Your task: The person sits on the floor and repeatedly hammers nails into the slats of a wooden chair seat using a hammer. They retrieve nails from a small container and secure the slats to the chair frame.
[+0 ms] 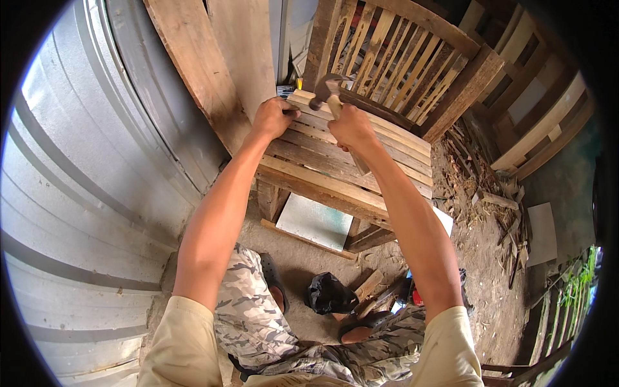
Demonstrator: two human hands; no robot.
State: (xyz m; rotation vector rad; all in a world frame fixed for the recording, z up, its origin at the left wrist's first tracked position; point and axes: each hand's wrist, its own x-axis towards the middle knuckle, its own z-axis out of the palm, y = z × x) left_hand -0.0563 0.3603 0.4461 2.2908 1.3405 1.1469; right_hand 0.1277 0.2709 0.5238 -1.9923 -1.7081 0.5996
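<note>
Two bare forearms [219, 213] stretch out before us over camouflage trousers [248, 297]. Between our dark shoes [269, 269], a black plastic bag [329, 293] lies on the dirt floor [483, 277]. Beyond our knees is a slatted wooden seat [316, 157]; its boards look stiff, dry and rough, likelier to splinter than to bend. Our left hand [274, 119] is at the seat's far left corner, fingers curled; whether they pinch anything small, we cannot tell. Our right hand [353, 127] wraps firmly around the wooden handle of a claw hammer [334, 107], its metal head above the far slats. We judge it rigid, sturdy and head-heavy, best held low on the handle for force, or higher for control. Farther off rises a slatted backrest [377, 39], darkly framed.
</note>
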